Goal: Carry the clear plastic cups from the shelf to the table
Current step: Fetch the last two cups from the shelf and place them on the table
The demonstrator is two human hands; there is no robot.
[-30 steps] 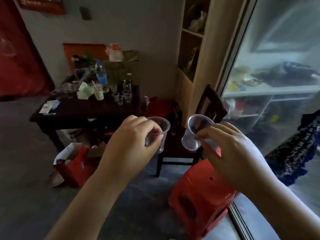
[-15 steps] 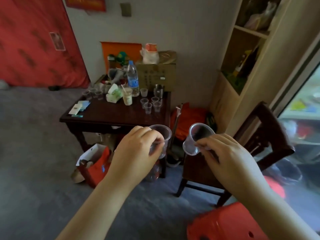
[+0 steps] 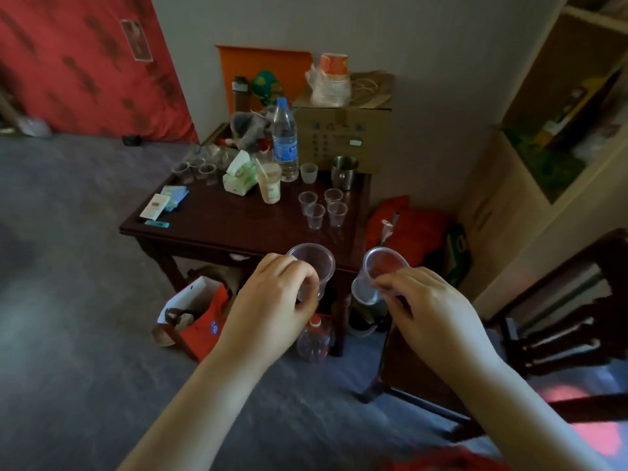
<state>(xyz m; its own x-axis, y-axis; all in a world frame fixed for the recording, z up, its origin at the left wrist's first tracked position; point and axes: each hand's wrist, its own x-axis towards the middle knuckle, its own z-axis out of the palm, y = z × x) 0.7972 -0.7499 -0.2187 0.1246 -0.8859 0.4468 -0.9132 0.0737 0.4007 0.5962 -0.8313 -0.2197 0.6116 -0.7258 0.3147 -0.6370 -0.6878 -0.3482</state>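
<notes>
The left hand point(image 3: 272, 300) held a clear plastic cup point(image 3: 314, 266) upright in the air, its fingers point(image 3: 302, 277) closed around the cup's side near the rim. The right hand point(image 3: 431, 311) held a second clear cup point(image 3: 379, 277), tilted so that its mouth faced up and toward the camera, with the thumb and fingertips pinched on its wall. Both cups were carried in front of the near edge of the dark wooden table point(image 3: 238, 229), neither of them touching it.

On the table's right part stood four more clear cups point(image 3: 323, 209) in a tight cluster, all upright. Behind them were a metal mug point(image 3: 344, 171), a small frosted cup point(image 3: 308, 172), a water bottle point(image 3: 284, 141) and a drink cup with a straw point(image 3: 269, 181). A green tissue pack point(image 3: 239, 175) lay just left of that, and further clear cups point(image 3: 195, 169) stood at the far left corner. A cardboard box point(image 3: 339, 137) sat at the back against the wall.

A wooden shelf unit point(image 3: 550, 137) stood to the right, with a dark chair point(image 3: 557, 321) below it. A red bag point(image 3: 200, 321) lay on the floor beside the table leg.
</notes>
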